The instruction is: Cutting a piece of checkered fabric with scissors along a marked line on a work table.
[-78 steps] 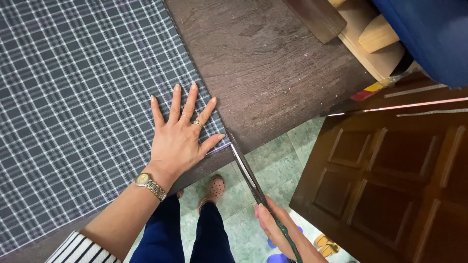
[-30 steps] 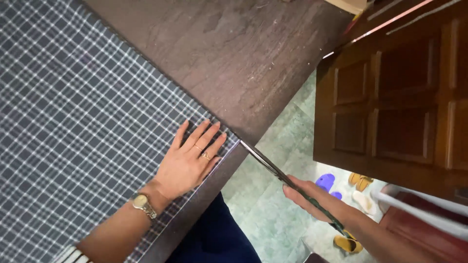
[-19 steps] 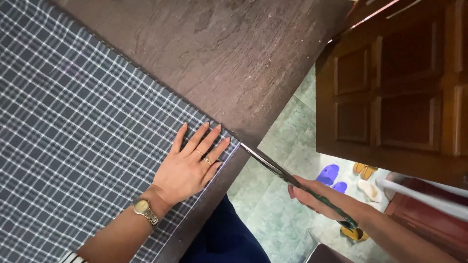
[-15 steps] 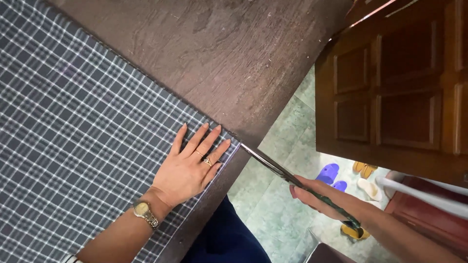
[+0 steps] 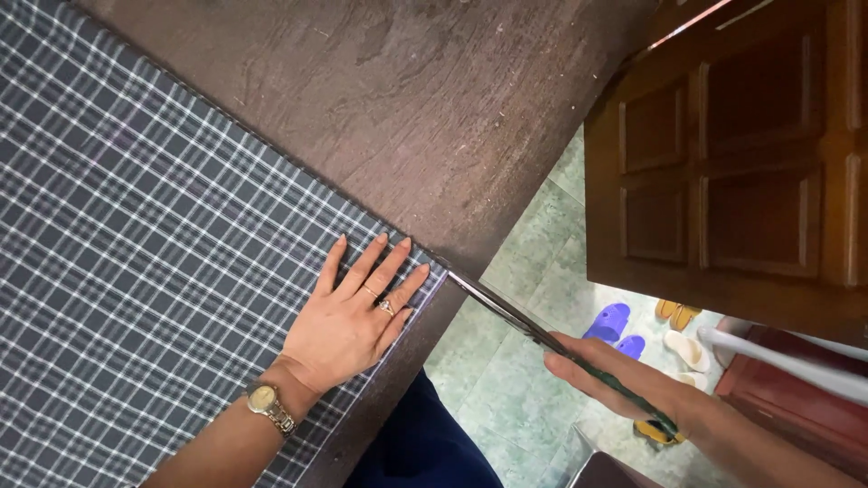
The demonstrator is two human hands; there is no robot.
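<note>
My left hand (image 5: 348, 321) lies flat on the plaid cloth (image 5: 154, 262), fingers spread wide, palm down, holding nothing, just pressing; fingertips sit right at the cloth's corner nr the table edge; 1 ring on a finger, 1 metal wristwatch (image 5: 268, 407) w/ pale dial. My right hand (image 5: 624, 384) is off the table, over the floor, closed round the handles of 1 pair of long scissors (image 5: 533, 333); thin metal blades run up-left, tip touching the cloth corner just beside my left fingertips; can't tell if the blades are parted. Cloth is woven, dark grey w/ white check, flat, straight-edged; it covers the table's left part. Table (image 5: 434, 108) is dark wood, scuffed, bare on the far right. Beyond: green tiled floor (image 5: 515, 271), several slippers (image 5: 615, 321), 1 panelled brown wooden door (image 5: 732, 163).
</note>
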